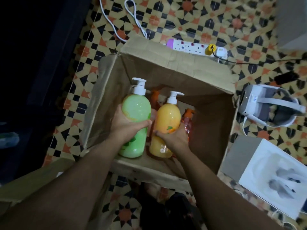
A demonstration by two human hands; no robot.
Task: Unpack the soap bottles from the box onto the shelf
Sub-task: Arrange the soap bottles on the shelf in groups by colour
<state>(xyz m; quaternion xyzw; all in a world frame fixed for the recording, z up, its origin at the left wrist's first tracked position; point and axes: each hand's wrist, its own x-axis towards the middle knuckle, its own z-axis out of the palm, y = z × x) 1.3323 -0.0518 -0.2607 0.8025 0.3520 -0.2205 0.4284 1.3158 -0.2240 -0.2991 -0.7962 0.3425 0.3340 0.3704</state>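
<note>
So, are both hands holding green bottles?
No, the left hand grips the green bottle, but the right hand grips an orange bottle.

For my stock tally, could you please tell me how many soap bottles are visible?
4: green bottle in the left hand, orange bottle in the right hand, pink bottle and reddish bottle down in the box. More may be hidden.

No txt readable. Orange bottle [167, 117]: white marks low on label, too blurred. Pink bottle [188, 126]: few letters, illegible. Headset [254, 103]: small mark, can't make out.
</note>
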